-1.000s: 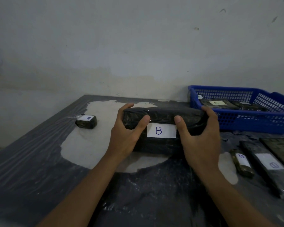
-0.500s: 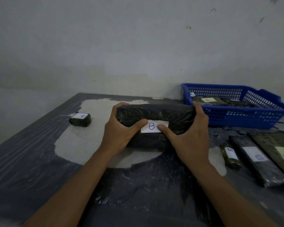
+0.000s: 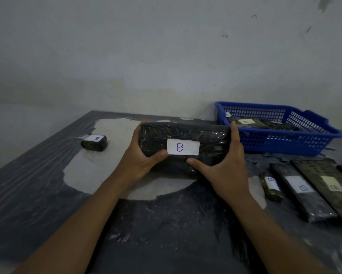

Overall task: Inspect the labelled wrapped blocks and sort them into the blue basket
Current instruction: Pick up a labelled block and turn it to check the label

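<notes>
Both hands are on one big black wrapped block at the table's centre: left hand gripping its left end, right hand clamped round its right end, thumbs pressed to the near face. One white label reading B faces the camera, tilted up. Count the rest: one small block with a B label sits alone, well to the left; on the right, one small B block lies beside two long labelled blocks, a fourth only an edge at the frame border. One blue basket stands back right, at least two wrapped blocks inside. Compared with half a second ago, the label shows fully, thumbs have slid clear of it, and the block's face has turned further toward the camera.
</notes>
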`<state>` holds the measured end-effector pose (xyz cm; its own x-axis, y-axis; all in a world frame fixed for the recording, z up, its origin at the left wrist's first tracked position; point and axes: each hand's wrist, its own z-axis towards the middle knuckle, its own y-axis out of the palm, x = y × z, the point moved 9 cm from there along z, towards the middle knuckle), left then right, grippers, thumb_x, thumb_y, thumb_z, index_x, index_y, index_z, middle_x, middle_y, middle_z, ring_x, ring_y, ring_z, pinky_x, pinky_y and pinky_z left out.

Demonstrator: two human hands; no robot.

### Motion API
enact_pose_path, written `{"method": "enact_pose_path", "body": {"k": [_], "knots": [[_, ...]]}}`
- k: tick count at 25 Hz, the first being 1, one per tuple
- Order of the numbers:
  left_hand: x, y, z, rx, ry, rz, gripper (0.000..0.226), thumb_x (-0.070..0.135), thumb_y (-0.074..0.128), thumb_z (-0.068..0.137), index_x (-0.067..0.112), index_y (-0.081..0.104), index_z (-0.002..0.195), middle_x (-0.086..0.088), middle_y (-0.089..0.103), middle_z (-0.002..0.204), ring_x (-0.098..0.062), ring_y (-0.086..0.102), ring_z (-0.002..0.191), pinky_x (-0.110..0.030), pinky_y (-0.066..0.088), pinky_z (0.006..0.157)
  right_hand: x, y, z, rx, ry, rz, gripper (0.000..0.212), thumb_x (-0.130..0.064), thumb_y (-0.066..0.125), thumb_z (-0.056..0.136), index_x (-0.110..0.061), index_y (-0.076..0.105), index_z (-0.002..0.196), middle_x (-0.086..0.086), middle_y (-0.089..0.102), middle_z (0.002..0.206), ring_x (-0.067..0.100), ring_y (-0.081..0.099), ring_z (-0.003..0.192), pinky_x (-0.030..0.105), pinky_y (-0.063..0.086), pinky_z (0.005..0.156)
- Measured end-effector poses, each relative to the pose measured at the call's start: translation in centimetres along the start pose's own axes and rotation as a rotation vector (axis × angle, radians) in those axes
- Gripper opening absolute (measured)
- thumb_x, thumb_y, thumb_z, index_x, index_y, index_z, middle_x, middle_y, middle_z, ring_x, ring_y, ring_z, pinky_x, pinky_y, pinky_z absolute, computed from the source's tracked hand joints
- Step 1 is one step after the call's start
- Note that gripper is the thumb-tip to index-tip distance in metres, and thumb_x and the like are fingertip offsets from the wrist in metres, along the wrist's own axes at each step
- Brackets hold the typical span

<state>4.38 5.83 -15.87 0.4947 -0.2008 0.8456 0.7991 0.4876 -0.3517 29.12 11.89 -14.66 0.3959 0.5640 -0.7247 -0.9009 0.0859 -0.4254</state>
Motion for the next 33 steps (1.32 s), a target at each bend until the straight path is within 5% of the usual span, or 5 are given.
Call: {"method": "enact_pose_path", "body": {"k": [3,9,16,26,33], "knots": [[-0.3,0.3,-0.5,-0.020,0.015,-0.030,0.108,0.034,0.091,0.067,0.035,0.023,0.150,0.025,0.051,0.134,0.022,0.052,0.115,0.000,0.042,0.091,0.3,-0.1,0.2,-0.007,0.000,0.008,0.136,-0.057,0.091,0.064,-0.045,-0.002,0.162,-0.009,0.022,0.167,0.004,0.027,0.146,0.028,0.026,0.110],[-0.3,0.4,0.3,0.023,0.004,-0.099,0.107,0.038,0.089,0.063,0.027,0.032,0.153,0.022,0.057,0.133,0.019,0.056,0.113,-0.002,0.045,0.090,1.9,0.1,0.5,-0.100,0.063,0.095,0.141,-0.052,0.094,0.062,-0.050,-0.008,0.159,-0.014,0.029,0.164,0.002,0.035,0.138,0.026,0.031,0.111],[-0.7,0.3,0.5,0.006,-0.034,-0.068,0.086,0.052,0.066,0.080,0.027,0.031,0.155,0.020,0.059,0.126,0.024,0.057,0.102,0.003,0.042,0.080,3.2,0.7,0.9,-0.206,0.090,0.206,0.108,-0.034,0.076,0.090,-0.042,-0.004,0.163,-0.049,0.025,0.131,-0.045,0.033,0.103,-0.012,0.030,0.083],[-1.2,0.2,0.4,0.095,-0.160,-0.208,0.036,0.044,0.047,0.103,0.026,0.031,0.129,0.012,0.060,0.106,0.002,0.063,0.091,-0.008,0.051,0.066,4.7,0.4,1.6,0.017,0.246,0.389,0.045,-0.057,0.053,0.098,-0.036,0.052,0.138,-0.024,0.060,0.121,0.002,0.059,0.119,0.028,0.047,0.106],[-1.7,-0.4,0.2,0.024,-0.087,-0.424,0.073,0.071,0.057,0.088,0.008,0.050,0.125,-0.011,0.065,0.125,-0.021,0.066,0.114,-0.037,0.059,0.088,5.2,0.8,1.5,0.002,0.391,0.805,0.068,-0.071,0.050,0.093,-0.020,0.068,0.134,0.000,0.071,0.132,0.018,0.065,0.127,0.042,0.043,0.116]]}}
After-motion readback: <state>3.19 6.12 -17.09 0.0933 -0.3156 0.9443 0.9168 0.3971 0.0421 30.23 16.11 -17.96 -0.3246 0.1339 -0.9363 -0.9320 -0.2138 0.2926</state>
